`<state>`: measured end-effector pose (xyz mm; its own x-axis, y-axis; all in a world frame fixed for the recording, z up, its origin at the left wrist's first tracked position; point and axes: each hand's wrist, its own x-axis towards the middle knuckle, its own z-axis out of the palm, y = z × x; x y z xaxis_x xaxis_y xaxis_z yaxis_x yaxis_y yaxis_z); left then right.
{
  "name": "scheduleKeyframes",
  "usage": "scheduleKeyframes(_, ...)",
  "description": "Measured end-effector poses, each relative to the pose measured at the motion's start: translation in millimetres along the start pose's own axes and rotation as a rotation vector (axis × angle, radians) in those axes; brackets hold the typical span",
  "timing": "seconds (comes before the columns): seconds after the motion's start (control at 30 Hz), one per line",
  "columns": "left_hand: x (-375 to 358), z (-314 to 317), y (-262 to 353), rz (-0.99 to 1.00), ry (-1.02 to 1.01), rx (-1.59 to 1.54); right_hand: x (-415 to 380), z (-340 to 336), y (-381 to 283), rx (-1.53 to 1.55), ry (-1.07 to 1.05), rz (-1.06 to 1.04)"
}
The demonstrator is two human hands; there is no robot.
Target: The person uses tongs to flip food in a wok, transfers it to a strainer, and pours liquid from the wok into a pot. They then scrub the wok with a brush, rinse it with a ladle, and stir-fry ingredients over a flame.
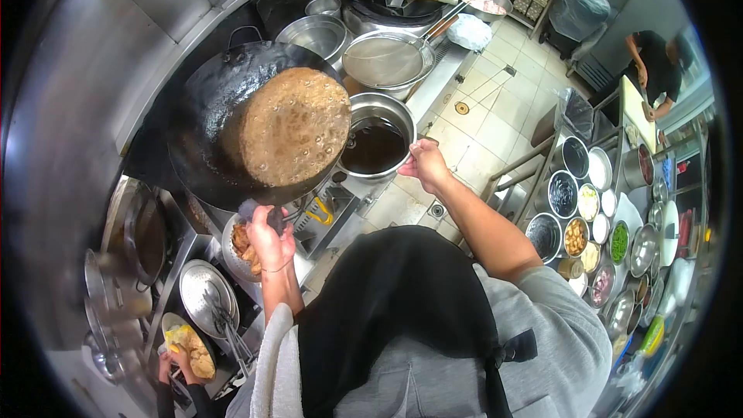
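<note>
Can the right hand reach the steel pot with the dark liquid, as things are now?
Probably yes. The right hand is already beside the rim of the steel pot, and nothing lies between them. The left hand holds the wok, tilted at the pot's other side.

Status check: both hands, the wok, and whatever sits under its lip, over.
Left hand gripping tilted wok by its handle. Right hand shut on a thin handle beside the steel pot. Foamy brown liquid at wok's lip, pot below.
</note>
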<state>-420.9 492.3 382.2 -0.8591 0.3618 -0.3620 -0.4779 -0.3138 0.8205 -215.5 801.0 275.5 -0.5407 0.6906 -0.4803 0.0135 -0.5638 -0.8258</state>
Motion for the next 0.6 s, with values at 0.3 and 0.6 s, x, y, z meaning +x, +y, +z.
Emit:
scheduleKeyframes(0.3,-6,12,-3,0.011,0.021,0.033,-12,7,-9,-0.045,0.023,0.004)
scheduleKeyframes(0.6,-3,12,-6,0.044,0.014,0.036,1,-2,2,-0.192,0.040,-0.087)
